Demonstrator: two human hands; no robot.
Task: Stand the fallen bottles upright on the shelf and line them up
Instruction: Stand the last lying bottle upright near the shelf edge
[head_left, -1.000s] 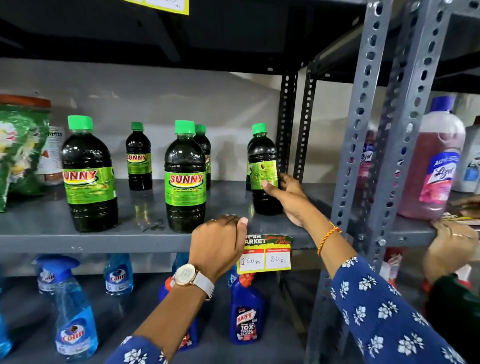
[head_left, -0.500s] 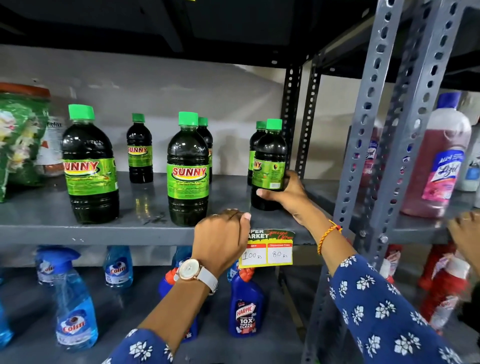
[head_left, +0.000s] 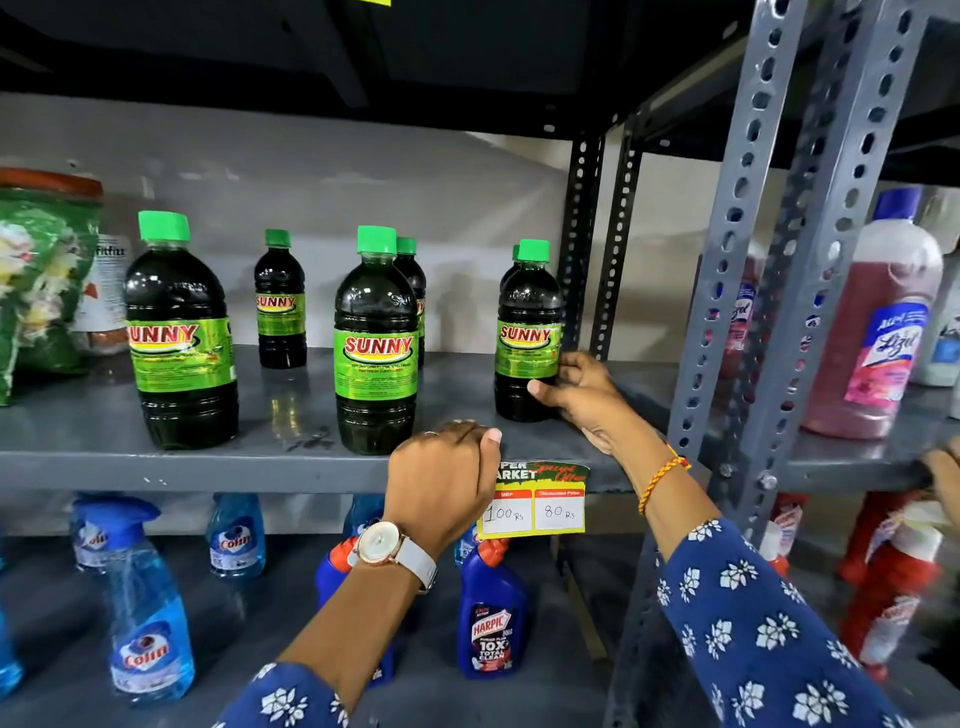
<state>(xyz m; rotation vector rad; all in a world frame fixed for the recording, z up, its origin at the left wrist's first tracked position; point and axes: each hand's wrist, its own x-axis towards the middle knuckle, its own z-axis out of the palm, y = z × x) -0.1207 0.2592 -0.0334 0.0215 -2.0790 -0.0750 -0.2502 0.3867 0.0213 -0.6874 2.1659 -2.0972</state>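
Observation:
Several dark Sunny bottles with green caps stand upright on the grey shelf (head_left: 291, 421). My right hand (head_left: 576, 392) grips the lower part of the right-hand bottle (head_left: 527, 327), which stands at the shelf's right end with another bottle just behind it. A large bottle (head_left: 375, 343) stands mid-shelf with one behind it. Another large bottle (head_left: 179, 332) is at the left, and a small one (head_left: 279, 301) stands at the back. My left hand (head_left: 441, 480), with a watch, rests closed on the shelf's front edge.
A green packet (head_left: 41, 291) and a jar stand at the shelf's left end. Perforated steel uprights (head_left: 727, 291) bound the right side. Pink Lizol bottles (head_left: 878, 332) fill the neighbouring shelf. Blue Colin sprays (head_left: 145, 613) and Harpic bottles (head_left: 491, 623) stand below. Another person's hand (head_left: 943, 467) shows at far right.
My right hand has turned the right-hand bottle so its Sunny label faces front, and shifted it slightly forward in front of the bottle behind. My left hand has stayed on the shelf edge.

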